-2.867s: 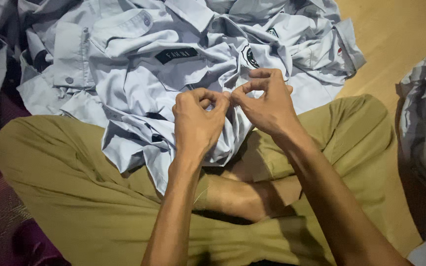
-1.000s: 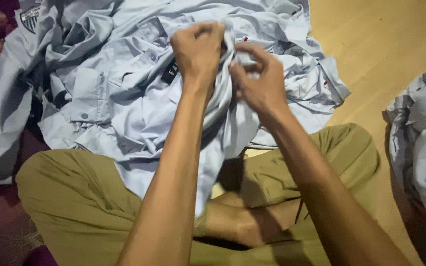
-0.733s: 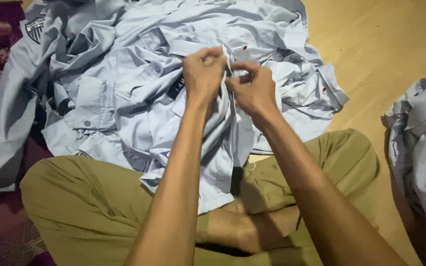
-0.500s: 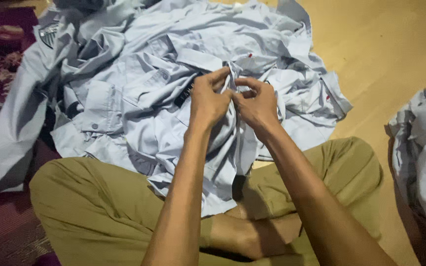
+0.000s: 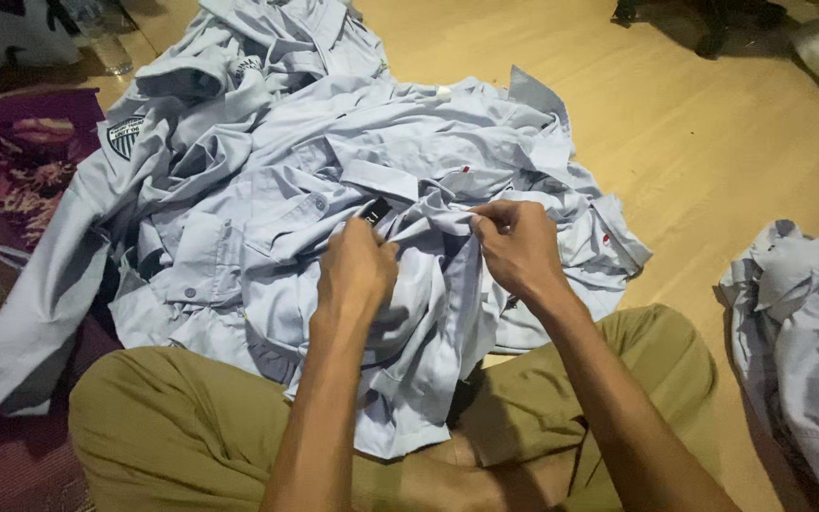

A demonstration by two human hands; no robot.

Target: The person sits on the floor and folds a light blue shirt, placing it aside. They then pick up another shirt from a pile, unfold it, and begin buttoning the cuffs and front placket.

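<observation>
Pale blue cotton fills the middle of the view: a heap of light blue uniform shirts (image 5: 334, 180) spread over the wooden floor (image 5: 713, 161), its near edge draped onto the person's lap in khaki trousers (image 5: 172, 427). Both hands work on the shirt on top (image 5: 419, 313), which hangs down between the crossed legs. The left hand (image 5: 357, 275) has its fingers curled tight around a bunched fold of that shirt, just below a small dark tab (image 5: 376, 209) sewn to the fabric. The right hand (image 5: 518, 246) pinches another fold of the same cloth between thumb and fingertips, close beside the left, so the fabric between them is pulled taut.

As a judgement, the main risk is tangling: sleeves and collars of neighbouring shirts overlap this one, so a pull could drag several garments along or pull a button. A sharp tug on the taut stretch could also strain a seam. A second pile of the same blue shirts (image 5: 798, 351) lies apart at the right, and a purple patterned mat (image 5: 30, 152) sits under the heap's left side
</observation>
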